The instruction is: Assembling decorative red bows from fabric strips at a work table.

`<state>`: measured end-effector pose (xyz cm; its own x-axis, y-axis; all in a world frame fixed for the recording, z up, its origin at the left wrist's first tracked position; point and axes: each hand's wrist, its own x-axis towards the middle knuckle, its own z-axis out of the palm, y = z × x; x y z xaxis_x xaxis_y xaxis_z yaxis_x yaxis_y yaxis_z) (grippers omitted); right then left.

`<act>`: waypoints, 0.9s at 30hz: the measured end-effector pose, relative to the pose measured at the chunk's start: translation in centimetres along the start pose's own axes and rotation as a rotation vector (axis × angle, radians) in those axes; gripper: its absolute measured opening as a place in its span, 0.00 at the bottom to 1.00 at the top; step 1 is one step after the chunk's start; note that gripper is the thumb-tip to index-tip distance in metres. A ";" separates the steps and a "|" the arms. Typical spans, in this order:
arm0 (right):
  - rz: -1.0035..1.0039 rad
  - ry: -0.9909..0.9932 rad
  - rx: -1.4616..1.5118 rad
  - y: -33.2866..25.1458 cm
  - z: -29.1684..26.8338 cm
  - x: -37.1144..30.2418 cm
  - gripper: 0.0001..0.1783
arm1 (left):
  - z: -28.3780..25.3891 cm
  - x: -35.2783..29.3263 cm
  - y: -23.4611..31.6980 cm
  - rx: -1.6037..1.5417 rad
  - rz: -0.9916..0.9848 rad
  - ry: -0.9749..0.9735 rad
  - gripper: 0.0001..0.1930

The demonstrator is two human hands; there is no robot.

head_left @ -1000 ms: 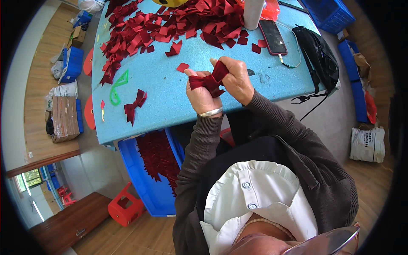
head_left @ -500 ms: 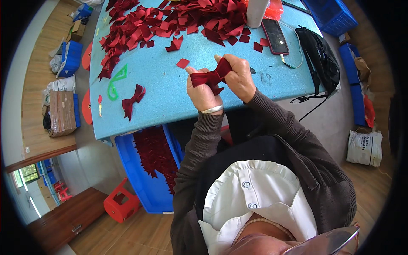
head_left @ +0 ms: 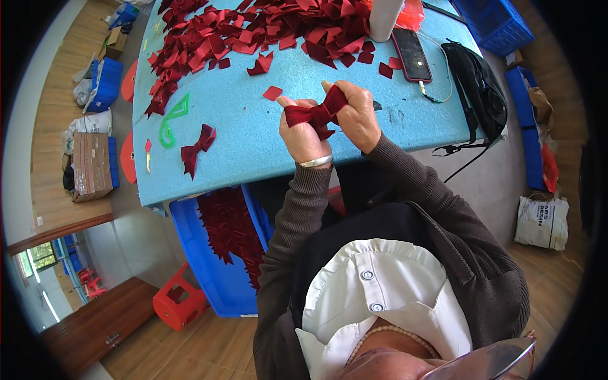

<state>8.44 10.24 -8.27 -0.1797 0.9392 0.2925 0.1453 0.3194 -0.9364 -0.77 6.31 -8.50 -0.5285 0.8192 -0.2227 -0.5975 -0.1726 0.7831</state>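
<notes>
A dark red velvet bow (head_left: pixel 318 114) is stretched between my two hands above the near edge of the blue table (head_left: pixel 240 120). My left hand (head_left: pixel 304 136), with a silver bangle at its wrist, grips the bow's left loop. On the other loop my right hand (head_left: pixel 359 117) is closed, thumb pointing up. A short tail hangs under the knot. Another red bow (head_left: pixel 198 151) lies on the table to the left. A small red fabric piece (head_left: pixel 272 93) rests just beyond my left hand.
Red fabric pieces (head_left: pixel 266 28) are heaped at the table's far side. A phone (head_left: pixel 411 56) on a cable, a white cylinder (head_left: pixel 384 19) and a black bag (head_left: pixel 478 88) stand right. A green plastic piece (head_left: pixel 172 120) lies left. Below is a blue bin (head_left: pixel 218 288) holding red bows; beside it, a red stool (head_left: pixel 179 301).
Hardly anything differs. Both hands keep hold of the bow in nearly the same place, and the whole view has shifted very slightly.
</notes>
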 end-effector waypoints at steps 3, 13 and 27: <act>0.046 0.013 0.078 -0.3 -0.1 -0.2 0.09 | 0.2 0.0 -0.1 -0.088 -0.054 0.004 0.26; 0.061 0.035 0.102 0.3 2.1 -0.6 0.11 | -1.5 0.9 0.3 0.131 0.036 0.071 0.28; 0.112 0.096 0.248 -0.3 5.1 -0.9 0.19 | -2.2 1.4 1.9 -0.127 -0.050 0.135 0.26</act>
<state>3.59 8.70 -9.24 -0.0809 0.9783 0.1907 -0.0857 0.1837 -0.9792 -4.01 5.92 -8.58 -0.5671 0.7492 -0.3421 -0.6919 -0.2080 0.6914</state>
